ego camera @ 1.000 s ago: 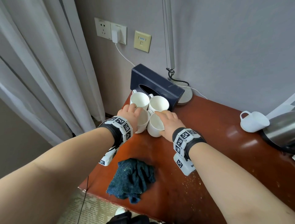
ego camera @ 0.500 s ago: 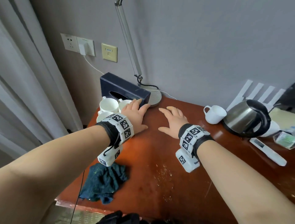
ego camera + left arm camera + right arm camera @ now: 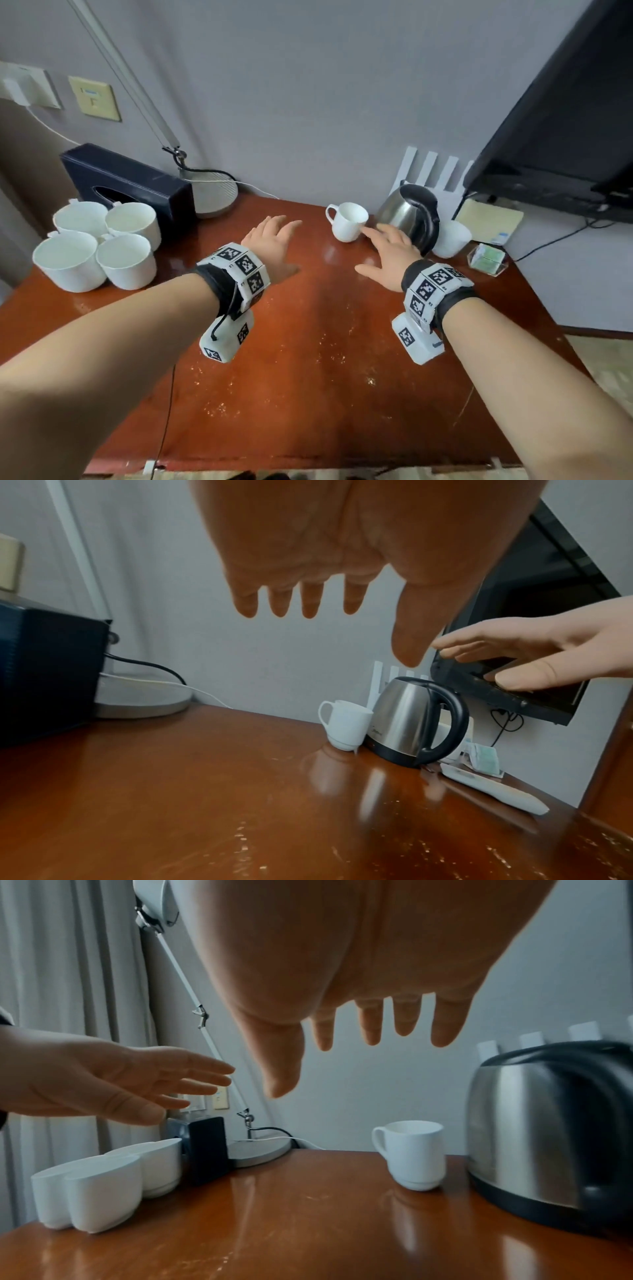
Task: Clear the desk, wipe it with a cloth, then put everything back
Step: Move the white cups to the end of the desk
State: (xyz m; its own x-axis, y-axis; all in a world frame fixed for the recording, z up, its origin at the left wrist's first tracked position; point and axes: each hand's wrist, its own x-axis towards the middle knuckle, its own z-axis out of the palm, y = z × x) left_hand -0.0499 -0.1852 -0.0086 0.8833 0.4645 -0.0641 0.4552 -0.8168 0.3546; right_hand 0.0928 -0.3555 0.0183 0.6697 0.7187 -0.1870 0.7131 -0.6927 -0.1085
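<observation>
Both hands hover open and empty over the middle of the red-brown desk, palms down and fingers spread. My left hand is just left of centre. The right hand reaches towards a single white mug, its fingertips close to the mug's base and to the steel kettle. Several white cups stand clustered at the desk's left edge, in front of a dark blue tissue box. In the right wrist view the mug stands beside the kettle. No cloth is in view.
A lamp base sits against the wall with cables. Behind the kettle are another white cup, a notepad and a clear holder of sachets. A white remote lies right of the kettle. A TV overhangs the right corner.
Both hands let go of the clustered cups and moved right across the desk towards the mug and kettle. The view swung right, and the blue cloth left the frame.
</observation>
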